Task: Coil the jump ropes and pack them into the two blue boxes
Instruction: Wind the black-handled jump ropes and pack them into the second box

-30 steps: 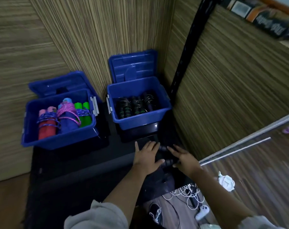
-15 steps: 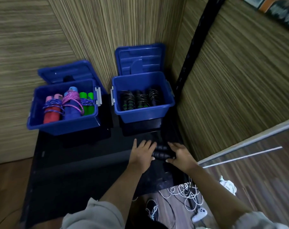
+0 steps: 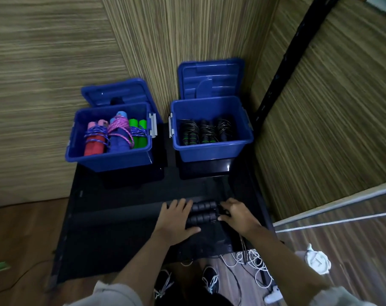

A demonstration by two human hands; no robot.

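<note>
Lying side by side on the near right part of the black table [image 3: 121, 217], two black foam handles [image 3: 202, 212] of a jump rope are flanked by both hands. The left hand [image 3: 176, 219] is laid flat over their left ends, fingers spread and straight. The right hand [image 3: 237, 214] is curled at their right ends; whether anything is pinched cannot be told. Farther back, the left blue box [image 3: 109, 160] is filled with colourful coiled ropes [image 3: 115, 135], and the right blue box [image 3: 212, 151] with black coiled ropes [image 3: 206, 131]. Both lids are raised.
</note>
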